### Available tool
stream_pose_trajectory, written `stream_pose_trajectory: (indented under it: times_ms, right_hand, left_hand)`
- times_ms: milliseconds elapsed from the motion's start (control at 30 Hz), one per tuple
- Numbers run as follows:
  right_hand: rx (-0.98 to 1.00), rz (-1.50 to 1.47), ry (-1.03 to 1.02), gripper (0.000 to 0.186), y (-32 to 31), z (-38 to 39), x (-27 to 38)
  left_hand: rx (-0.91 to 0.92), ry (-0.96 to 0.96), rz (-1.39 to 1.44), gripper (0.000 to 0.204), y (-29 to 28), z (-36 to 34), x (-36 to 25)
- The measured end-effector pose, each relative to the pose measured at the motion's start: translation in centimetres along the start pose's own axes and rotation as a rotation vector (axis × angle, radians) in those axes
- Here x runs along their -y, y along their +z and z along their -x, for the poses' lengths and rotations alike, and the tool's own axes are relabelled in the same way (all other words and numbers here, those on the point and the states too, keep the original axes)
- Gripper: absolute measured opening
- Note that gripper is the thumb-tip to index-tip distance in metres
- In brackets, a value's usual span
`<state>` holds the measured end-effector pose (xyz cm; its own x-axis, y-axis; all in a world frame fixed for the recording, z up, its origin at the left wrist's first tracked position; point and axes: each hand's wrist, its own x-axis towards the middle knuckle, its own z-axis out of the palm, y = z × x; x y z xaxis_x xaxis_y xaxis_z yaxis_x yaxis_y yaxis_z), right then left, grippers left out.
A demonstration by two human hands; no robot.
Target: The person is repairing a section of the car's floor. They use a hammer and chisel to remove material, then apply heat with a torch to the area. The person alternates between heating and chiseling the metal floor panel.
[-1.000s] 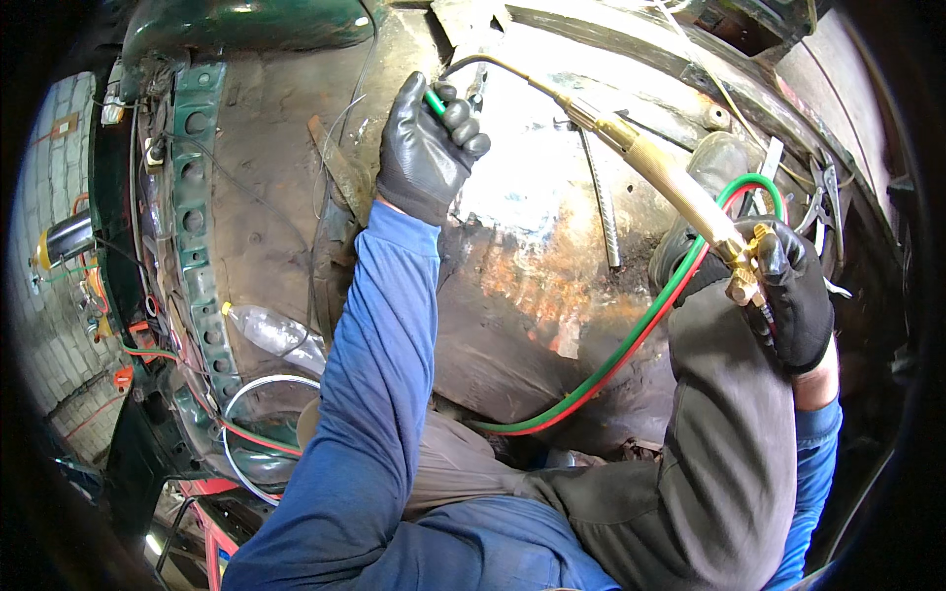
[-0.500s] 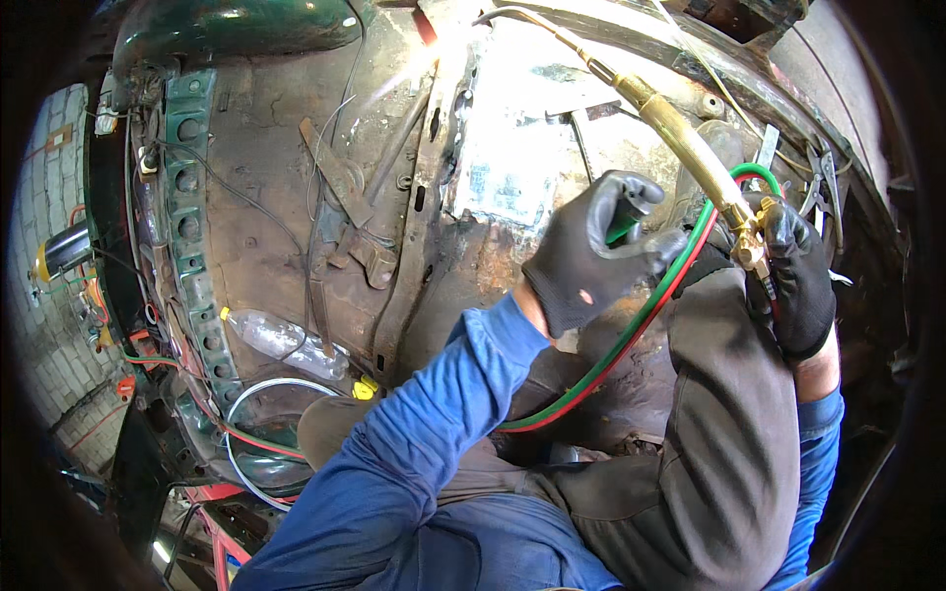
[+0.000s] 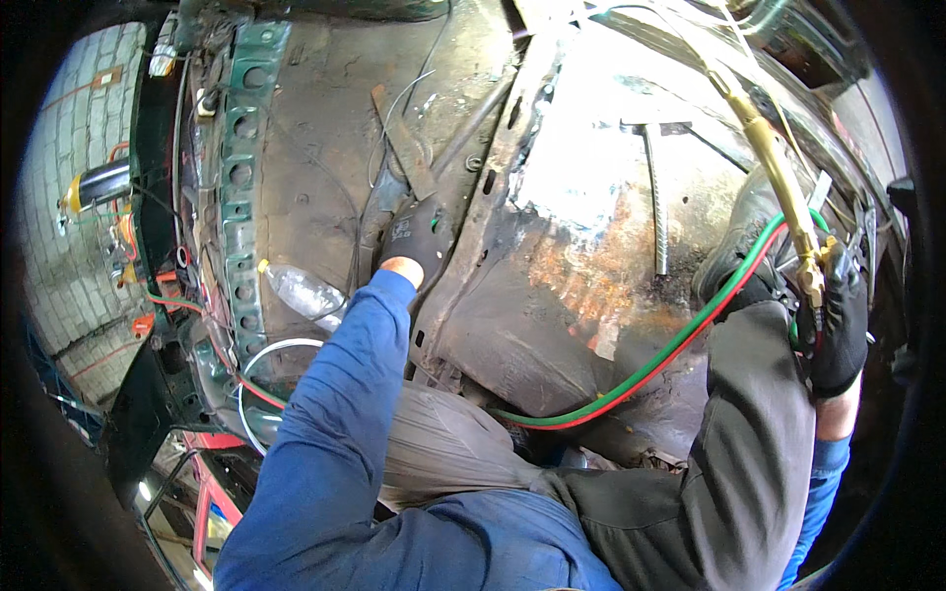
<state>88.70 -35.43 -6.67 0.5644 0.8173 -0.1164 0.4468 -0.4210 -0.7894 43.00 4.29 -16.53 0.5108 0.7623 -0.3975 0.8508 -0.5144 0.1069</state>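
Observation:
My right hand point(image 3: 838, 320), in a black glove, is closed round the valve end of a brass gas torch point(image 3: 774, 143). The torch's thin neck reaches up to the top edge, where a bluish glow shows. Green and red hoses point(image 3: 641, 369) loop from it across my leg. My left hand point(image 3: 419, 239), also gloved, reaches down to the floor panel beside a raised metal rail point(image 3: 473, 212). Its fingers are hidden beneath it, and a speck of green shows at its edge. A rusty flat metal strip point(image 3: 402, 143) lies just beyond that hand.
A T-shaped steel tool with a ridged handle point(image 3: 658, 202) lies on the brightly lit panel. A clear plastic bottle point(image 3: 301, 293) rests left of my left forearm. A green perforated sill point(image 3: 241, 177) runs along the left, and pliers point(image 3: 869, 246) lie beyond my right hand.
My left hand, which held a small dark and green object near the torch, has moved left and down to the floor panel. The view has shifted; my right hand keeps hold of the torch.

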Motion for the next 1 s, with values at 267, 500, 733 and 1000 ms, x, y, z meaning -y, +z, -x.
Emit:
stream_pose_trajectory:
  times_ms: [267,500,733,1000]
  right_hand:
    - [-0.071,-0.030,0.109,0.037,-0.8,1.6,-1.3]
    - [-0.048,0.101,0.059,0.045,0.4,-0.3,1.3]
    - [-0.047,-0.380,0.417,0.050,1.3,-1.3,1.6]
    - [0.055,-0.409,0.417,0.050,1.7,-2.4,1.2]
  left_hand:
    - [-0.310,0.121,-0.091,0.050,-6.0,-5.6,2.6]
    - [-0.323,-0.297,0.079,0.047,-5.6,-15.6,9.2]
    - [-0.360,-0.205,0.087,0.033,-6.2,-15.2,8.4]
    - [-0.438,-0.082,0.689,0.023,-12.4,-11.7,6.4]
